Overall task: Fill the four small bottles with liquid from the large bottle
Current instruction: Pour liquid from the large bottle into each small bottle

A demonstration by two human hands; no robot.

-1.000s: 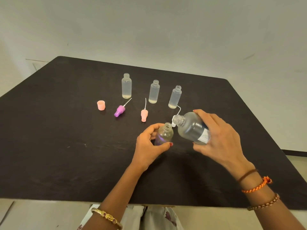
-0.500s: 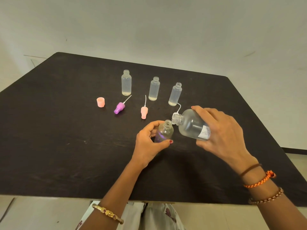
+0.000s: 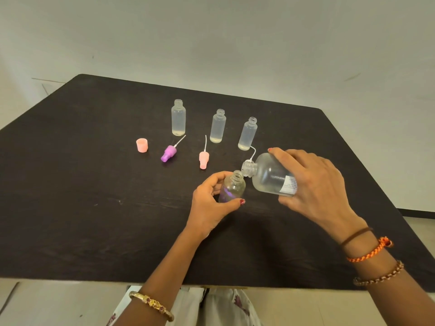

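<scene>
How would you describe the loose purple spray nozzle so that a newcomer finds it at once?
On the dark table, three uncapped small frosted bottles stand in a row at the back. Just in front of the leftmost one lies the purple plastic spray nozzle, on its side. It is the only purple loose piece; its neighbours are pale pink.

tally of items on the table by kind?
Small bottles: 4, three standing, one held
Large bottle: 1
Spray tops: 3, purple, pink, clear
Pink cap: 1
Total: 9
</scene>
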